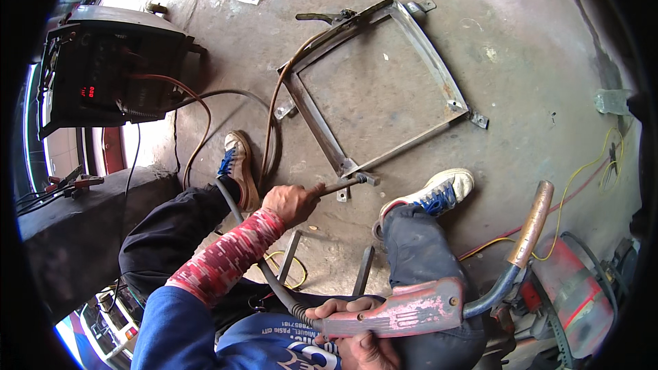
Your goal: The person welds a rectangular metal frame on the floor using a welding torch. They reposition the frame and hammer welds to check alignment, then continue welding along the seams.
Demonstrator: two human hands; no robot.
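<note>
My left hand [291, 204], at the end of a red patterned sleeve, is closed round the handle of a small hammer [367, 179]. The hammer's head is at the near corner of a square steel frame [425, 48] lying on the floor; whether they touch I cannot tell. Small drilled tabs stick out at the frame's corners. Low in the picture, my right hand [367, 351] grips a welding torch [404, 310] with a worn red handle across my lap. Its bent neck ends in a copper nozzle [532, 223] pointing up and right. A ground clamp [329, 18] sits on the frame's far left side.
A black welding machine [110, 72] with a red display stands at the left. Brown cables [205, 120] run from it across the floor. A red welding mask [576, 301] lies at the lower right, near yellow and red wires [572, 199]. My shoes [442, 188] flank the frame's near corner.
</note>
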